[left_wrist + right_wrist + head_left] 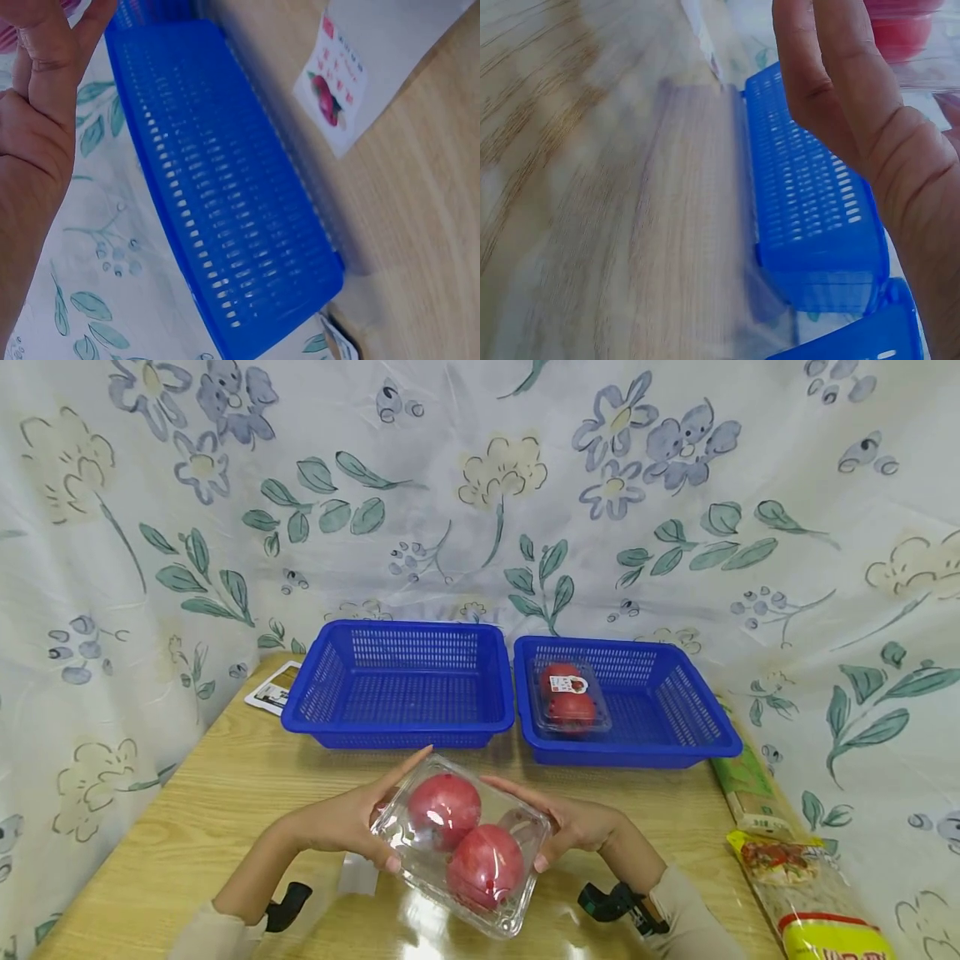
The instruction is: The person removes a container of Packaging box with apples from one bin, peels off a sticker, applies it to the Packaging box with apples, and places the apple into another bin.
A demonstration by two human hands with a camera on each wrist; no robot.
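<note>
A clear plastic clamshell box (467,842) with two round red fruits (487,867) inside is held tilted above the table's near part. My left hand (347,821) grips its left side, thumb at the near edge and index finger stretched along the far edge. On the opposite side, my right hand (583,827) grips the box the same way. Below the left hand, a white sheet (358,874) lies on the table; the left wrist view shows a fruit label (330,97) on it. Only a corner of the box shows in the right wrist view, beside the fingers (847,52).
Behind the hands stand two blue baskets, the left one (397,727) empty, the right one (637,748) with another fruit box (576,700) in it. A white-edged card (272,692) lies at far left. A green packet (750,789) and a yellow-and-clear bag (813,893) line the right edge.
</note>
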